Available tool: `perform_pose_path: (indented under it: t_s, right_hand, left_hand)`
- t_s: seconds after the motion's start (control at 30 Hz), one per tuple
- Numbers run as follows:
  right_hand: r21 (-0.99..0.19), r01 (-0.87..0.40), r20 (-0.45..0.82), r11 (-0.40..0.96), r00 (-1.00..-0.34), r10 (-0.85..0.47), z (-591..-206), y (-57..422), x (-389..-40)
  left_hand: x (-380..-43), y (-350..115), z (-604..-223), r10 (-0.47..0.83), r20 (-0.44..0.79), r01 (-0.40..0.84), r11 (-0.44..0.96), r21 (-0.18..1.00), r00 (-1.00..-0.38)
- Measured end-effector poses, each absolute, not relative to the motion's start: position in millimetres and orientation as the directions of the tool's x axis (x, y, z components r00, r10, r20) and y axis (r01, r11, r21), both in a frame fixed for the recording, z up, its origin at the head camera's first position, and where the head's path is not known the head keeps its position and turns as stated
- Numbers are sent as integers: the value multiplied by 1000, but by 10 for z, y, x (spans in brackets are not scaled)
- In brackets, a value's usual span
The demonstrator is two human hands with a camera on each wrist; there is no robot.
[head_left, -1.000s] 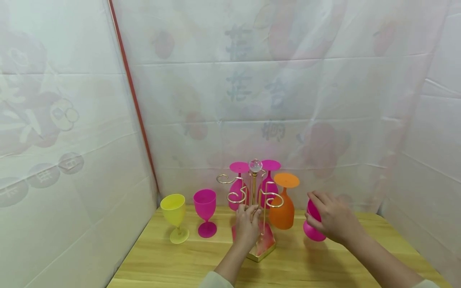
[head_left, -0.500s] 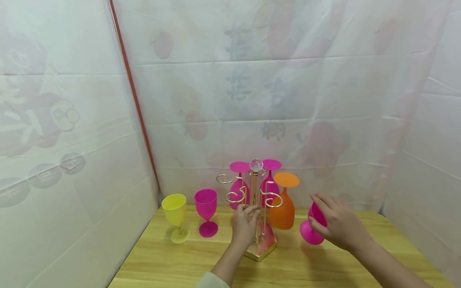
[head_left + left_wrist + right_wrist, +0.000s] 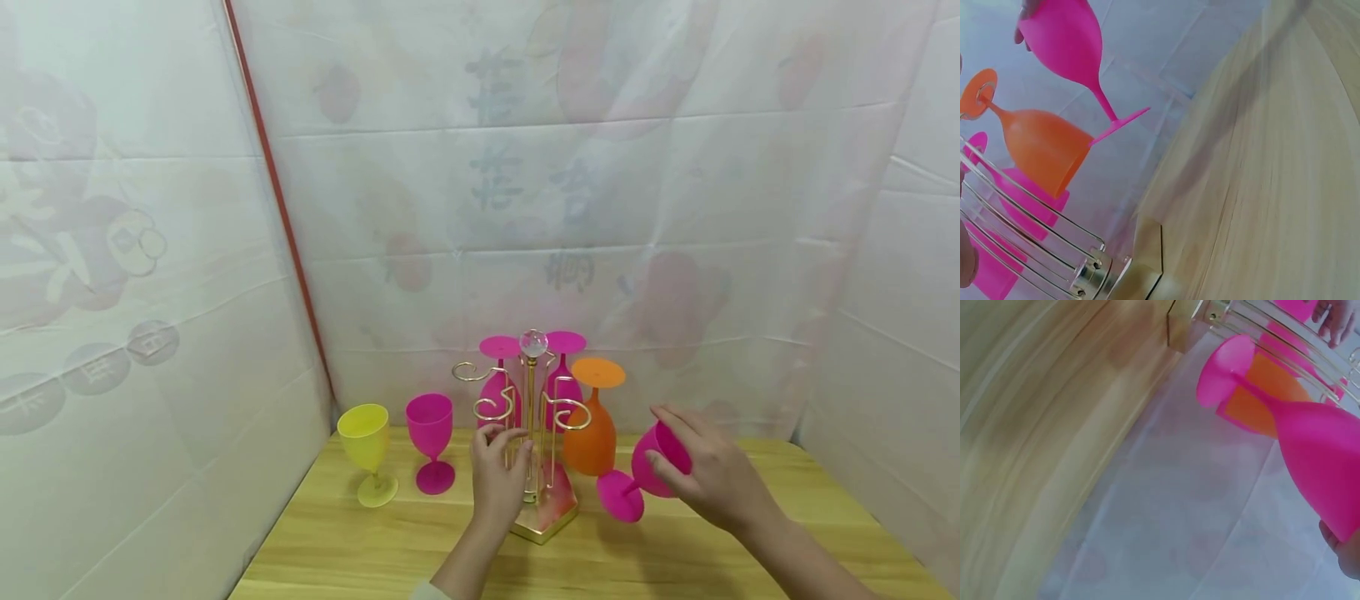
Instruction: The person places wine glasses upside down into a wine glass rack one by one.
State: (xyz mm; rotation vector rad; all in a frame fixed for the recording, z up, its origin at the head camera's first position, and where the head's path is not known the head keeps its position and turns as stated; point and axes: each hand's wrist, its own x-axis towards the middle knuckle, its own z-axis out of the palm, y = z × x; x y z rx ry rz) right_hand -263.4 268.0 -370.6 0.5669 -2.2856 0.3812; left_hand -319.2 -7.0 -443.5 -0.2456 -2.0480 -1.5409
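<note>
A pink goblet (image 3: 651, 467) is gripped by its bowl in my right hand (image 3: 716, 471), tilted so its foot points left and down. In the left wrist view that pink goblet (image 3: 1069, 40) overlaps an orange goblet (image 3: 1044, 147). My left hand (image 3: 497, 479) is beside the upright wires of a gold wire rack (image 3: 531, 417), fingers loosely bent and a gap showing between thumb and forefinger. On the rack, the orange goblet (image 3: 591, 437) hangs upside down at the right, with two pink goblets hanging behind. Two curled hooks at the front bear nothing.
A yellow goblet (image 3: 365, 442) and an upright pink goblet (image 3: 430, 425) stand on the wooden table (image 3: 337, 550) left of the rack. The rack has a crystal ball (image 3: 533, 343) on top and a gold-edged base (image 3: 543, 529). White sheets (image 3: 420, 208) enclose the back and sides.
My right hand has tilted the pink goblet further, bringing its foot left towards the rack. The left hand has shifted slightly left and its fingers have loosened at the rack's wires.
</note>
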Motion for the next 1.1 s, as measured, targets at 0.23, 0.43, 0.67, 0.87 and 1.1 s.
perform_pose_path:
  t_s: [0.23,0.43,0.67,0.87,1.1]
  right_hand:
    - [-283,-478,646,832,-736,-203,-3702,2686,-2580]
    - [-390,-458,577,799,-798,-176,-3682,2694,-2562]
    - [-557,-469,494,685,-850,-181,-3677,2680,-2555]
    - [-683,-456,432,570,-882,-189,-3672,2656,-2547]
    - [-853,-404,337,329,-910,-241,-3726,2675,-2556]
  left_hand:
    - [-3193,-121,-4477,-209,516,456,277,846,-831]
    - [-3192,-130,-4505,-204,512,459,257,851,-835]
    - [-3173,-118,-4511,-206,494,445,240,863,-845]
    - [-3163,-116,-4514,-217,481,427,253,868,-849]
    - [-3155,-104,-4566,-212,546,486,278,829,-810]
